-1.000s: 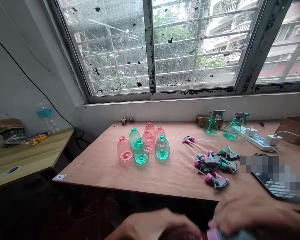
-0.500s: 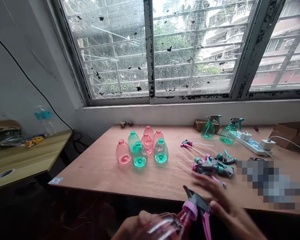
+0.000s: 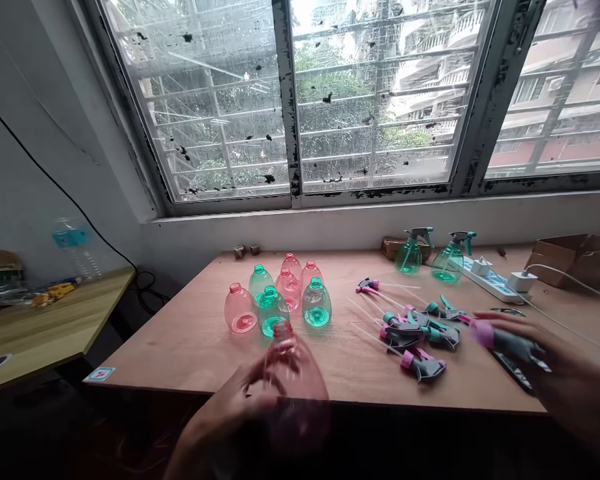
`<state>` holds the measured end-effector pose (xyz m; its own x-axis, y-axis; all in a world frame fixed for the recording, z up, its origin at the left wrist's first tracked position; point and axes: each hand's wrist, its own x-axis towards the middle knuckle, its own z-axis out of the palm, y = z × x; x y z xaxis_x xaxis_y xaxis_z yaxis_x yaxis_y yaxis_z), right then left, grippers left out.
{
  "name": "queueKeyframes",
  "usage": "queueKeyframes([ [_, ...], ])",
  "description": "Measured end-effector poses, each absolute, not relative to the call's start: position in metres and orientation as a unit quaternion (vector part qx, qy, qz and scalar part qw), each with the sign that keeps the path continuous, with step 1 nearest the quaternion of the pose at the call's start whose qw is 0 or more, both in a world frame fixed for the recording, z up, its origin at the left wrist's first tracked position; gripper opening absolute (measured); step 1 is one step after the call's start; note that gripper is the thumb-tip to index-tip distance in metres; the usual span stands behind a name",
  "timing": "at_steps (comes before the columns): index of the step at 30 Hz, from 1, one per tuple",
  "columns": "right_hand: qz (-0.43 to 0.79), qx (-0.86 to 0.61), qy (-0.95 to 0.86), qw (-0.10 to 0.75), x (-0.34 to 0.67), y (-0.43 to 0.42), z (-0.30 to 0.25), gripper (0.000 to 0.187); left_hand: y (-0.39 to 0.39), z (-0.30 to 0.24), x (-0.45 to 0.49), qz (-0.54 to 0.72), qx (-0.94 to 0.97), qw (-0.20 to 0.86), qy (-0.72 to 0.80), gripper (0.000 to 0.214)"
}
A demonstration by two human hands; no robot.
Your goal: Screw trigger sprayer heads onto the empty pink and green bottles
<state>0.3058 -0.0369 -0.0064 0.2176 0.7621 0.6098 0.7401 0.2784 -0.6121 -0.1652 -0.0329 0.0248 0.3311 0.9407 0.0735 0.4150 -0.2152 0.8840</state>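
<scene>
My left hand (image 3: 237, 403) is closed around a pink see-through spray bottle (image 3: 300, 370), held nearly upright at the table's front edge with its neck uncapped. To the right, my right hand (image 3: 563, 370), blurred by motion, grips a pink-and-grey trigger spray head (image 3: 510, 343) above the table. Left of that hand lies a pile of loose trigger spray heads (image 3: 410, 330) with thin tubes. Behind the held bottle stands a group of open bottles, several pink (image 3: 241, 310) and several green (image 3: 317, 303).
Two green bottles with spray heads (image 3: 409, 255) stand at the back right beside a power strip (image 3: 495, 280) and a cardboard box (image 3: 575, 260). A dark flat object (image 3: 513, 373) lies partly under my right hand. A side table (image 3: 40, 327) is at left.
The spray head, earlier at the bottle's neck, is now apart from it in my right hand, which has moved right. My left hand has raised the bottle more upright and shifted left.
</scene>
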Motion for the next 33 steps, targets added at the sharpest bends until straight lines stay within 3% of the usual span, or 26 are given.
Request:
queueKeyframes([
  [3, -0.010, -0.655, -0.635, 0.410, 0.312, 0.004, -0.019, 0.054, -0.020, 0.024, -0.151, 0.353, 0.723, 0.262, 0.532, 0.069],
  [7, 0.021, -0.586, -0.727, 0.357, 0.289, 0.054, -0.041, 0.038, 0.002, 0.001, -0.123, 0.351, 0.730, 0.130, 0.572, 0.063],
  [13, 0.061, -0.565, -0.766, 0.301, 0.310, 0.096, -0.030, 0.053, 0.026, -0.003, -0.115, 0.345, 0.733, -0.025, 0.586, 0.056],
  [20, -0.020, -0.671, -0.621, 0.404, 0.390, 0.180, 0.060, 0.032, 0.029, -0.003, -0.118, 0.412, 0.718, -0.149, 0.541, 0.052],
  [25, -0.023, -0.708, -0.534, 0.461, 0.402, 0.208, 0.076, 0.025, 0.019, -0.013, -0.109, 0.448, 0.767, -0.160, 0.431, 0.042],
  [29, -0.020, -0.678, -0.520, 0.520, 0.393, 0.183, 0.071, 0.028, 0.009, -0.019, -0.098, 0.458, 0.788, -0.164, 0.377, 0.034],
  [33, -0.001, -0.566, -0.589, 0.576, 0.368, 0.105, 0.049, 0.029, -0.006, -0.027, -0.085, 0.489, 0.769, -0.186, 0.367, 0.033],
])
